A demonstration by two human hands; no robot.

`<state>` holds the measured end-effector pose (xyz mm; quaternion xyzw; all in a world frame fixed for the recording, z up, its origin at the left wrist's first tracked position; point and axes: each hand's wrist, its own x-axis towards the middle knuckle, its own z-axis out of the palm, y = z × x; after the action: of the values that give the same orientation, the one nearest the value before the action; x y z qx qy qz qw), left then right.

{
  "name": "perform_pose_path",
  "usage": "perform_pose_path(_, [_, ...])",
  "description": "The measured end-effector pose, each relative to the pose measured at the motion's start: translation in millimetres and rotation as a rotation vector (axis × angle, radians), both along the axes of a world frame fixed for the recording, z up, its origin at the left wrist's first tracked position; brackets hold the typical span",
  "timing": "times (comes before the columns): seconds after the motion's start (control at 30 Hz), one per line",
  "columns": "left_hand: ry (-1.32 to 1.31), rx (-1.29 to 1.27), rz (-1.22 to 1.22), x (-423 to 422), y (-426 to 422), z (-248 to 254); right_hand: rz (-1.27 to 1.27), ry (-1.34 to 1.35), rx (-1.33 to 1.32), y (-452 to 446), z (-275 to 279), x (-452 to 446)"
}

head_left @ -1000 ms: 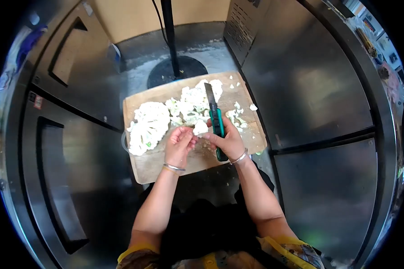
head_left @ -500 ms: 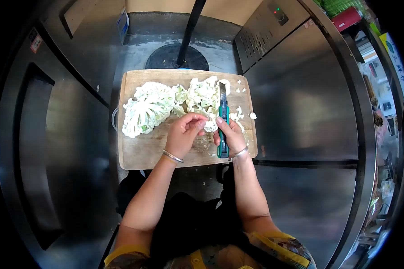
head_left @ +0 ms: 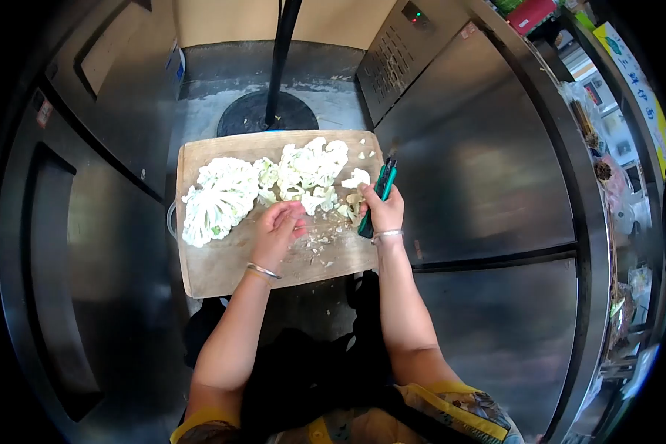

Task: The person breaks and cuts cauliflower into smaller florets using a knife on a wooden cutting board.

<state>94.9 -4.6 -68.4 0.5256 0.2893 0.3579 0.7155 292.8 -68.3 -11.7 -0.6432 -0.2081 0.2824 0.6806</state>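
My right hand is closed around a green-and-black utility knife at the board's right edge, its blade end pointing away from me. Small cauliflower florets lie close beside that hand's thumb. Over the middle of the wooden cutting board, my left hand is loosely curled, its fingers slightly apart and no object visible in them. A large piece of cauliflower rests on the board's left side. Cut florets are heaped at the centre back, just beyond my left fingertips.
Small crumbs and bits are scattered on the board. Behind it stands a black pole on a round base. Steel cabinet doors rise close on the left and right. A shelf with packages runs along the far right.
The knife in my right hand has swung right, off the florets to the board's edge, and tilted. My left hand has drawn away from it, fingers loosening. The view has shifted slightly.
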Motion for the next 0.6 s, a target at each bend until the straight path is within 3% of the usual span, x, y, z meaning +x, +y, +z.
perform_pose_path(0.13, [0.049,-0.116,0.050,-11,6,4,-0.020,-0.138,-0.099,22,-5,23])
perform_pose_path(0.27, [0.033,0.068,0.088,-19,8,7,0.148,-0.179,-0.373,33,-8,32])
perform_pose_path(0.4, [0.091,0.159,0.121,-35,11,32,0.090,-0.080,-0.269,26,-13,44])
perform_pose_path(0.5, [0.020,-0.061,0.157,-46,15,54,0.096,-0.018,-0.251,25,-18,47])
perform_pose_path(0.6, [0.074,-0.034,0.238,-57,19,59,0.129,0.014,-0.275,26,-19,47])
